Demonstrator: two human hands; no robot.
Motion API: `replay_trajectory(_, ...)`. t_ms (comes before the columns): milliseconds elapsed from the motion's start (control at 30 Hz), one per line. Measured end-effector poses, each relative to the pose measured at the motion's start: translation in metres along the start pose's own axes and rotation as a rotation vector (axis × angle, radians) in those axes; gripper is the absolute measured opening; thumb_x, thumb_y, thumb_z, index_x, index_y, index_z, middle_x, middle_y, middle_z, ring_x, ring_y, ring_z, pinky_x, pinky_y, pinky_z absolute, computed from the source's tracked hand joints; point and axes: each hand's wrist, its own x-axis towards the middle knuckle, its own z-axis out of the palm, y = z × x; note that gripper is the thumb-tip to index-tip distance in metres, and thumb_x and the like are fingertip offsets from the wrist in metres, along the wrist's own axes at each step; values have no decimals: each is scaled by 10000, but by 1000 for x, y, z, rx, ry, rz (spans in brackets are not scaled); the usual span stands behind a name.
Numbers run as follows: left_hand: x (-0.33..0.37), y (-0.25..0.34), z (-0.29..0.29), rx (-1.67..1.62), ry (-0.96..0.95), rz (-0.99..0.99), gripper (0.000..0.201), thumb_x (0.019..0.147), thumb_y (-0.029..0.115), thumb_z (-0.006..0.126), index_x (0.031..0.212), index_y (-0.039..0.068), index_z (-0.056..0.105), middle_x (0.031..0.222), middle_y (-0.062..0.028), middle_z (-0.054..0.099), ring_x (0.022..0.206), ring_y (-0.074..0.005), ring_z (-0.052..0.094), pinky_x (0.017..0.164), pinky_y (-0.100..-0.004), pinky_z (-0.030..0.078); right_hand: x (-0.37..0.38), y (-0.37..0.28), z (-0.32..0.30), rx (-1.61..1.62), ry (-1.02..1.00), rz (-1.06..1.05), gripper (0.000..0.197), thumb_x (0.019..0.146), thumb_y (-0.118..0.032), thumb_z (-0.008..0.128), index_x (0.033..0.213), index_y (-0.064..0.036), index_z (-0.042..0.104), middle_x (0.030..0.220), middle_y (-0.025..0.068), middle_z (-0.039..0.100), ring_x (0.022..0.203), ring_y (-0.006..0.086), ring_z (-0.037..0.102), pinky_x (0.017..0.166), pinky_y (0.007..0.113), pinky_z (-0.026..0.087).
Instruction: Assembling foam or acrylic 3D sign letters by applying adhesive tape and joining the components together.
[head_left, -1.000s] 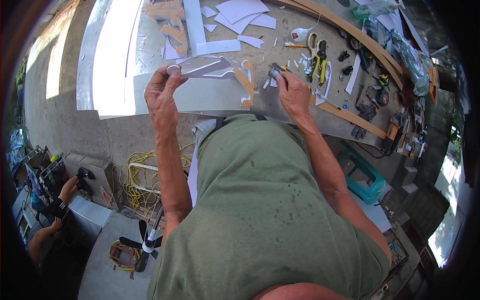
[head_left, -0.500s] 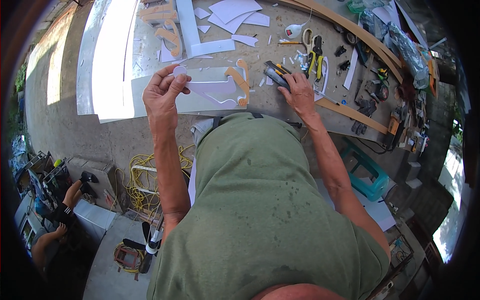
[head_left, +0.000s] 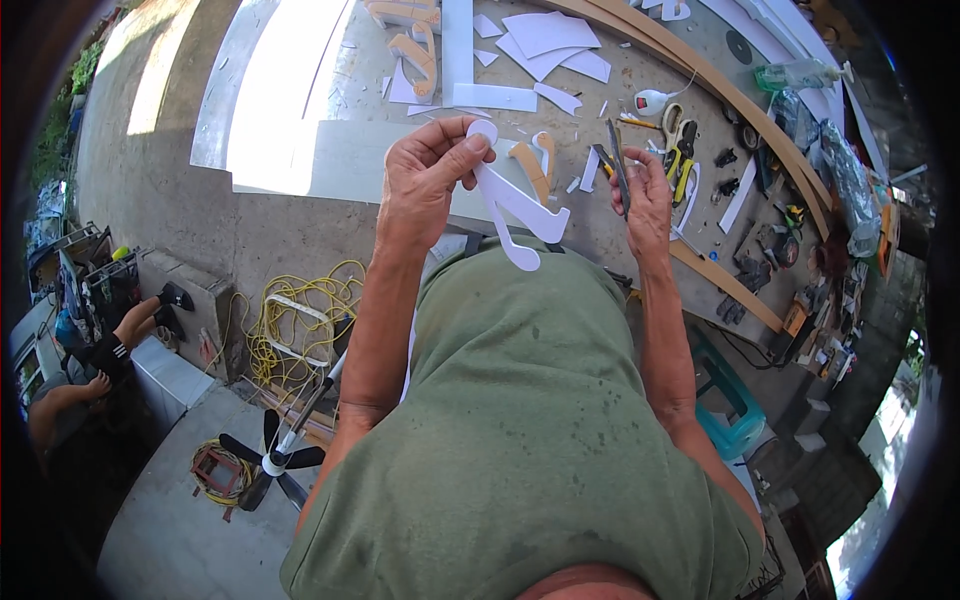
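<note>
My left hand pinches a flat white cut-out piece by its round end. Two arms of the piece slant down to the right, one with a notched tip and one with a rounded tip. My right hand grips a long, narrow dark tool, raised above the workbench; its exact kind I cannot make out. Beside that tool lies a utility knife. A tan and white curved bracket piece is on the bench between my hands.
Scissors, yellow-handled pliers and a white glue bottle lie at right. White offcuts and more curved brackets are farther back. Long tan strips curve along the right. Yellow cord and a fan are low left.
My left hand has tilted the white piece downward and brought it off the bench toward me. My right hand has lifted the dark tool from the bench. The view has shifted.
</note>
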Motion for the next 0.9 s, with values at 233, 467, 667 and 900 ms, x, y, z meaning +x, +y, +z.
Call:
replay_trajectory(233, -5, 3, 16, -153, -89, -118, 254, 902, 105, 692, 1091, -61, 655, 861, -110, 704, 715, -116, 636, 605, -246, 496, -21, -71, 50, 238, -332, 55, 414, 1033, -252, 506, 1360, -3, 454, 843, 38, 569, 623, 47, 441, 495, 182, 342)
replay_trajectory(467, -13, -3, 32, -287, -75, -186, 260, 906, 72, 672, 1121, -68, 635, 888, -109, 691, 737, -124, 643, 629, -238, 503, -38, -82, 70, 11, -414, -241, 416, 1004, -215, 572, 1374, -30, 525, 909, 34, 634, 722, 53, 558, 554, 190, 434)
replay_trajectory(667, -16, -6, 38, -260, -79, -143, 247, 895, 61, 682, 1103, -63, 631, 895, -145, 700, 724, -135, 653, 621, -247, 511, -38, -71, 76, -15, -354, -331, 350, 969, -150, 618, 1284, 3, 599, 1037, 95, 632, 897, 129, 620, 738, 241, 496)
replay_trajectory(900, -16, -11, 34, -234, -22, -162, 242, 875, 31, 697, 1088, -66, 634, 888, -151, 707, 738, -155, 675, 624, -257, 524, -38, -63, 69, -416, -383, -581, 390, 942, -54, 607, 1332, -71, 597, 892, 67, 582, 777, 140, 561, 667, 278, 463)
